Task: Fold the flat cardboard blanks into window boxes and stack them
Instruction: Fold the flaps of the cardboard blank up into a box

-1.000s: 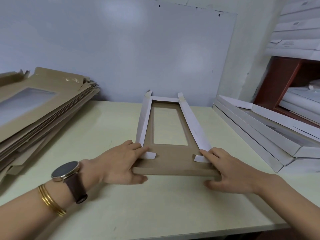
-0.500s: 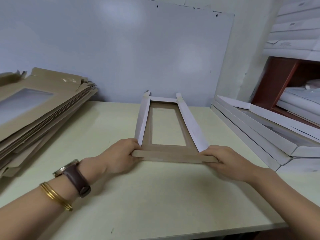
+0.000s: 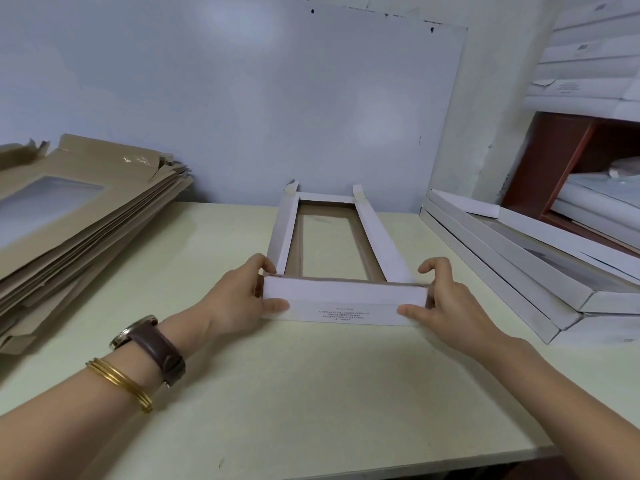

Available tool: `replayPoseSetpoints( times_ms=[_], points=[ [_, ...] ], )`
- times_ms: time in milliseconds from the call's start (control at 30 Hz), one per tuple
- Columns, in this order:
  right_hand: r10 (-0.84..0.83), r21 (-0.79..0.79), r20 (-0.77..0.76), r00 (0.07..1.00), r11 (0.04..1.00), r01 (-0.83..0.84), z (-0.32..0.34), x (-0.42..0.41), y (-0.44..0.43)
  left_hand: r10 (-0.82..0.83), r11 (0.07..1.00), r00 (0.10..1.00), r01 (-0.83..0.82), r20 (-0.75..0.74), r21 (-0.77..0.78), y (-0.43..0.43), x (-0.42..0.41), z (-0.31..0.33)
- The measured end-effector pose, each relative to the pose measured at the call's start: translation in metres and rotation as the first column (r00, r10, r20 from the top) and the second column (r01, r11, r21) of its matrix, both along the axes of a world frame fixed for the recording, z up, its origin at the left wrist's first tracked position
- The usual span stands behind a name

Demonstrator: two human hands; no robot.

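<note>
One window box [image 3: 343,303] mid-fold, near the middle of the table [image 3: 311,393], long axis running toward the far edge. Both long side walls up, white inside; far end wall up as well, small tabs poking out at the two far corners; near end wall raised, printed white face toward the camera. Probably the closing step for this box: seating that near wall over the side tabs. Not clear whether locked yet.

Gripped at both near corners. Left hand [image 3: 239,296]: thumb flat on the front of the near wall, fingers curled over its top at the left corner, pinching the card. Right hand [image 3: 446,299]: thumb on the front face likewise, fingers hooked above the right corner, contact of the upper fingers hard to confirm. Box spanned between the two hands, resting on the surface, nothing else held.

Done, judging by the scene: a few folded boxes [image 3: 519,271] stacked along the table's right edge. Left to do: a thick pile of flat blanks [image 3: 86,216] at the left edge, plus placing this box on the stack. Well short of half, going by the two piles.
</note>
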State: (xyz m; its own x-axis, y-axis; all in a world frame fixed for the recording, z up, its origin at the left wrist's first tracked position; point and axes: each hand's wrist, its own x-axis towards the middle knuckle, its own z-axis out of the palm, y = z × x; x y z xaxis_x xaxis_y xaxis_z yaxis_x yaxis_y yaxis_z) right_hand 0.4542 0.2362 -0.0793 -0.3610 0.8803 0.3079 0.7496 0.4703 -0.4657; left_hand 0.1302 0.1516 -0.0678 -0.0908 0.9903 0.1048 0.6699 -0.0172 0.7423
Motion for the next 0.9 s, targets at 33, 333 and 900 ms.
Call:
replayPoseSetpoints(
  times_ms=[33,333,900],
  points=[
    [-0.001,0.017,-0.013,1.000,1.000,0.002,-0.002,-0.001,-0.001,-0.007,1.000,1.000,0.007,0.013,0.005,0.000,0.000,-0.001],
    [0.056,0.160,0.048,0.997,0.985,-0.063,-0.011,0.004,-0.006,-0.108,0.989,0.979,0.124,-0.173,0.085,-0.004,0.001,-0.001],
    [0.162,-0.022,0.024,0.987,0.987,-0.161,-0.004,0.004,0.000,-0.144,0.989,0.990,0.144,-0.008,0.040,0.004,0.004,-0.007]
  ],
)
